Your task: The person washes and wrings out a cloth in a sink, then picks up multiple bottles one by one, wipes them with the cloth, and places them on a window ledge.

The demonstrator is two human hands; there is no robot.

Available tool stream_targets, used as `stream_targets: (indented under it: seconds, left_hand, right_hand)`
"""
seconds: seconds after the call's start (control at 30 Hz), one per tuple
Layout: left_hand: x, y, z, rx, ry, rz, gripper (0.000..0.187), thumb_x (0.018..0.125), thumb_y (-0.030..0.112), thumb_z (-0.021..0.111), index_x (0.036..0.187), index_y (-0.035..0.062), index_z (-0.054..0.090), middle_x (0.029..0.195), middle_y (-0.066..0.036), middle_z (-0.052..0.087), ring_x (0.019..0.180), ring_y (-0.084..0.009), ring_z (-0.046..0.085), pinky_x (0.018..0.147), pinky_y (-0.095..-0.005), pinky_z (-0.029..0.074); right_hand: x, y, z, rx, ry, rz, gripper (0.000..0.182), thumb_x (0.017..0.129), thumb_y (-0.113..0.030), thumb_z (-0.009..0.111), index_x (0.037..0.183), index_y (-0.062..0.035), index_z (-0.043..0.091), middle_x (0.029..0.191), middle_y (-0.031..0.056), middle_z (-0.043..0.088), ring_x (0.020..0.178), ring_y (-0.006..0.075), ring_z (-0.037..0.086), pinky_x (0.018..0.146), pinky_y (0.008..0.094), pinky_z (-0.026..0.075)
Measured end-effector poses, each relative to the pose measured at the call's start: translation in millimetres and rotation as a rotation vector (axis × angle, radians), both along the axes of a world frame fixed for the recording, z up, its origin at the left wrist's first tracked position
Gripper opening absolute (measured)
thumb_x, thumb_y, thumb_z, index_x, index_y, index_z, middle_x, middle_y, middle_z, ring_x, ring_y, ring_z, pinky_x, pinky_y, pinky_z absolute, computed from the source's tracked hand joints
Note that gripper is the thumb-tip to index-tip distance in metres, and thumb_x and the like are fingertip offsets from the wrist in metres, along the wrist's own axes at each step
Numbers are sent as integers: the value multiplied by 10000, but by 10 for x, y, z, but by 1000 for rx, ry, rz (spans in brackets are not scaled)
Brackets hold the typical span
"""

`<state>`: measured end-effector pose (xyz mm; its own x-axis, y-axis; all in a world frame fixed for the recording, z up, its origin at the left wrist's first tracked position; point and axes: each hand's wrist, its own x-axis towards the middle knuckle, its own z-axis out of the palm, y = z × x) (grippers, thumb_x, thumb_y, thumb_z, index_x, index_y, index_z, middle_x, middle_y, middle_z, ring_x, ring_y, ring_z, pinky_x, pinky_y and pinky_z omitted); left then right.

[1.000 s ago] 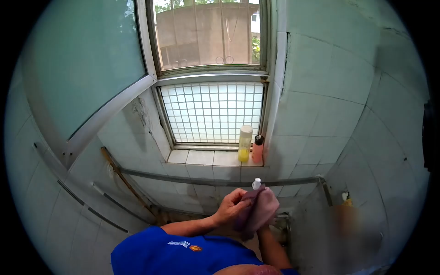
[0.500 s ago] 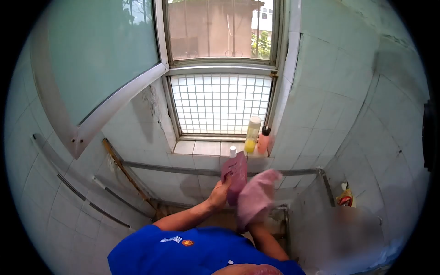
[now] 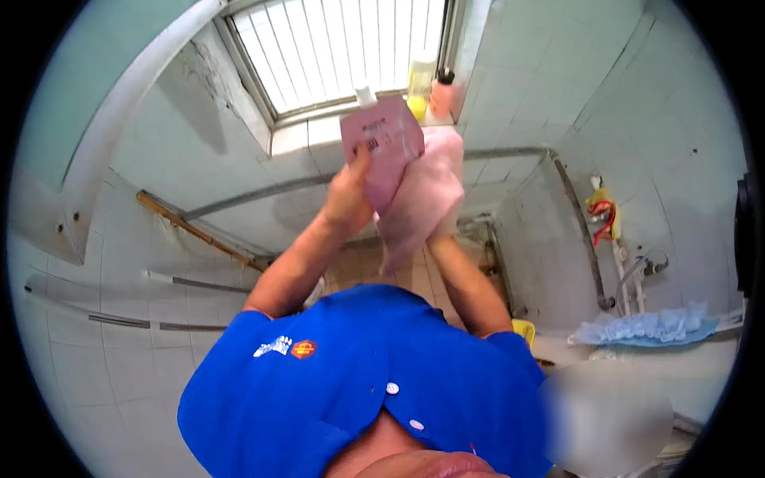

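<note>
My left hand [image 3: 349, 195] grips a pink spout pouch [image 3: 384, 143] by its side, thumb lying across the printed face. The pouch is raised in front of the window, its white cap [image 3: 365, 96] pointing up. A pink cloth [image 3: 428, 187] drapes over my right hand and touches the pouch's right side. Only the wrist of that hand shows below the cloth; its fingers are hidden. Behind the pouch, on the tiled sill [image 3: 290, 141], stand a clear bottle with yellow liquid [image 3: 418, 88] and a pink bottle with a black top [image 3: 441, 95].
A grey pipe [image 3: 275, 191] runs along the wall below the sill. An open window pane [image 3: 80, 88] juts in at upper left. A wooden stick [image 3: 191, 226] leans at left. A red and yellow packet [image 3: 603, 215] and a pale blue frilled item [image 3: 647, 327] are at right.
My view has tipped downward. The pouch is now turned to show its printed face, and the cloth has come up against its right side.
</note>
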<state>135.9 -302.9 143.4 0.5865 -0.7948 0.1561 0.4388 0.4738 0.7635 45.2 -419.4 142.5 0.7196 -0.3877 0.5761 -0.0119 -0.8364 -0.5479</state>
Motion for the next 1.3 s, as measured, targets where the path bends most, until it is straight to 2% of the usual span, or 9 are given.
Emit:
stream_targets:
  seconds: [0.17,0.37,0.43,0.67,0.77,0.8,0.97,1.03,1.3]
  left_hand:
    - [269,114,107,-81,39,-15,522,1022,417,353,1357,19,404,1326,-153,519,1206,-292,528,1033,-467,415]
    - [143,68,-129,24,-97,238,530,979,468,477,1272,26,486,1186,-109,586,1114,-227,576,943,-399,484]
    - [106,26,-264,54,-64,413,543,938,510,532,1195,31,523,1084,-78,616,1003,-185,609,868,-345,515]
    - [216,108,-171,-27,-54,211,412,942,397,593,1091,20,517,955,-64,630,812,-132,624,714,-275,542]
    - [53,-140,-408,265,-364,456,399,925,339,648,1136,35,499,926,-42,585,853,-112,569,776,-269,506]
    - [-47,-215,-457,233,-381,538,390,928,323,647,1153,40,501,921,-26,577,865,-114,562,787,-272,502]
    - [-60,-260,-555,232,-590,676,430,950,303,617,1268,54,469,1043,-38,581,940,-126,562,808,-267,497]
    - [-153,-176,-423,210,-369,193,525,976,340,562,1377,56,378,1226,-88,541,1034,-149,559,832,-265,496]
    - [-381,-89,-360,25,-171,-117,738,926,586,469,1380,7,409,1284,-117,541,1139,-208,541,1009,-383,421]
  right_hand:
    - [-6,86,-219,-43,384,46,369,705,-202,685,1006,-22,571,967,184,585,977,354,589,860,431,465]
    - [-120,360,-76,62,215,-226,382,638,-180,695,981,-36,605,812,163,608,790,397,618,733,410,514]
    - [-77,325,-422,-45,-313,-126,361,582,-141,708,919,-40,628,825,152,627,790,375,630,731,405,514]
    - [-293,341,-17,364,-287,223,467,512,-116,806,925,-28,607,847,104,636,756,241,617,711,347,513]
    - [-49,300,-176,389,-379,198,575,750,-195,725,1236,31,517,1080,192,583,897,279,601,836,347,485]
    - [-71,361,-67,-16,-248,115,387,911,-103,510,1279,13,479,1107,183,563,1008,266,570,867,368,470]
    - [-90,289,-433,468,-310,390,498,971,-175,531,1400,0,350,1220,127,537,1103,254,537,961,343,441]
    - [-24,185,-545,574,-289,442,497,969,-176,546,1399,-9,359,1247,111,525,1144,235,519,991,334,425]
    - [289,-365,-452,846,-388,419,424,895,-178,651,1264,-22,511,1177,97,569,1062,198,563,937,315,462]
